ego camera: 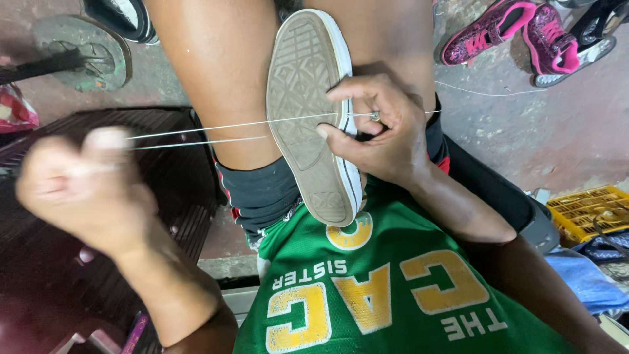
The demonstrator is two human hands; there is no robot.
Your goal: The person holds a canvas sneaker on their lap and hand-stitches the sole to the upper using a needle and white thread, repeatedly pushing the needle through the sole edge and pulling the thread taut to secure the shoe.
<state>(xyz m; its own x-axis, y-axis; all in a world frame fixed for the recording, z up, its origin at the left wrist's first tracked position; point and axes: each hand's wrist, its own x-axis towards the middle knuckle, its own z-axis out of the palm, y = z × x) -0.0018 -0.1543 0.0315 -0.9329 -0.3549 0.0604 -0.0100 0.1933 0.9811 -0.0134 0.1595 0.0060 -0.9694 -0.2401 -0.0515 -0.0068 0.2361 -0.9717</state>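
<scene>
Thread (196,134) runs taut between our two hands, doubled into two pale strands. Our left hand (85,190), nearest the camera and blurred, is closed in a fist around the thread's far ends, drawn well out to the side; how the fingers grip we cannot tell through the blur. Our right hand (380,131) pinches a small metal needle or awl tip (375,116) against the white edge of a sneaker (313,111), which stands sole-up, clamped between our knees just beyond the green jersey (393,288).

We judge the stitching around the sole to be under way: the thread already passes through the rim at about mid-length beside the right hand. No finished stitches show on the rest of the rim, so we cannot say how much remains.

The shoe's upper is hidden behind the sole. Farther off, past the right hand, lie pink sneakers (517,33) and a yellow crate (590,206), cut off by the frame; beyond the left hand sits a dark round metal stand (85,52).
</scene>
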